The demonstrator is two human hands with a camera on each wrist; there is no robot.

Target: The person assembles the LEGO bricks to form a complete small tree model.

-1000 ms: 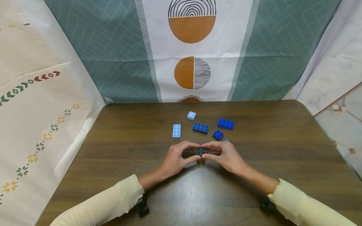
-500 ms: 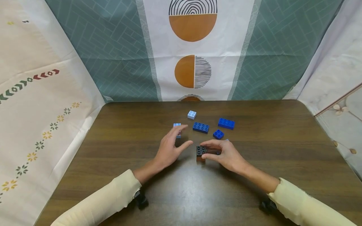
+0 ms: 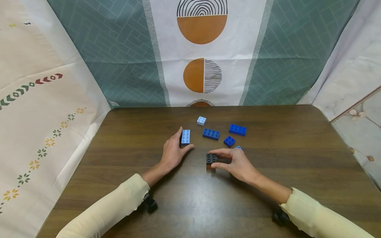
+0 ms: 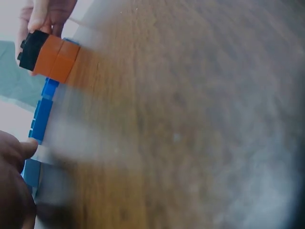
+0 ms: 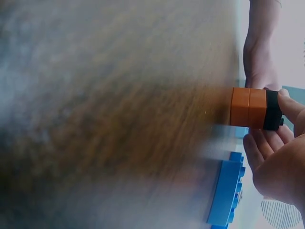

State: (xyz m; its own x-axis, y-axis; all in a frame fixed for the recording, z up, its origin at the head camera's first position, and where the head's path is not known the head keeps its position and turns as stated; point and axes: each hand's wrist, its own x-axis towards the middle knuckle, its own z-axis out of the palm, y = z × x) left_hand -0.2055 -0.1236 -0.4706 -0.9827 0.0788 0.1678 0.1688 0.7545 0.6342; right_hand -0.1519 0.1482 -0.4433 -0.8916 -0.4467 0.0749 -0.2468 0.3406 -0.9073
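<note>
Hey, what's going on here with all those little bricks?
Someone's right hand grips a small stack on the table: two orange bricks topped by a black one. Their left hand is spread around the near end of a long light blue brick, not yet lifting it. Other blue bricks lie loose nearby.

Stack [image 3: 211, 158] stands on the table [image 3: 131, 138], nearest me of the lot; my right hand [image 3: 238, 164] is at its right, thumb in front, fingers behind. Left brick [image 3: 186, 136] lies behind and left of it, my left hand's [image 3: 173, 150] fingers along its left, thumb by its near end. Centre brick [image 3: 211, 134] is right of that, behind the stack. Rear brick [image 3: 201, 120] sits farthest back, left of centre brick. Right brick [image 3: 237, 130] is right of centre brick, small brick [image 3: 229, 141] in front of it. Hidden brick [image 3: 238, 148] pokes out just behind my right hand. Back cloth [image 3: 128, 49] behind the table.
</note>
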